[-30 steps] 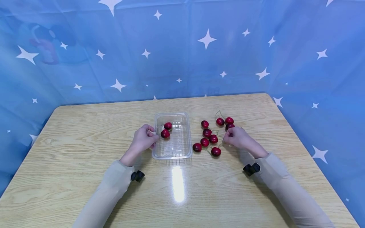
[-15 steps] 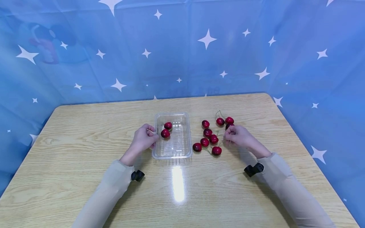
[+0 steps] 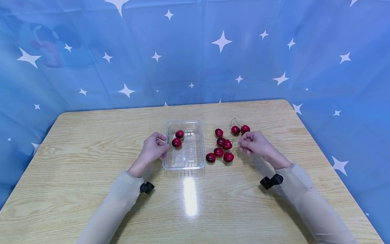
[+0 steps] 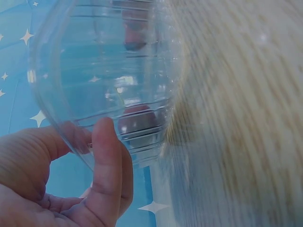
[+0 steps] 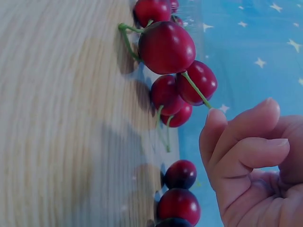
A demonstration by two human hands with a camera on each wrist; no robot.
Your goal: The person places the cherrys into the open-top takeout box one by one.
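My left hand (image 3: 153, 147) grips the left rim of a clear plastic container (image 3: 190, 157), thumb on one side of the wall and fingers on the other in the left wrist view. Two red cherries (image 3: 176, 142) lie inside it. Right of the container, my right hand (image 3: 256, 145) pinches a thin green cherry stem (image 5: 197, 90) by its end. A dark red cherry (image 5: 166, 47) hangs on that stem; in the head view a lower cherry (image 3: 228, 157) and an upper cherry (image 3: 226, 144) are nearest to the pinched stem. Whether both are joined to it is hard to tell.
Several loose cherries (image 3: 210, 157) lie between the container and my right hand. Farther back a stemmed pair (image 3: 235, 130) rests beside another cherry, partly hidden by my fingers. A wooden table (image 3: 91, 149) carries everything, with a blue star-patterned cloth (image 3: 195, 51) behind.
My right hand has risen slightly away from me. Two cherries by its stem have shifted up and left in the head view. The left hand and container stay put.
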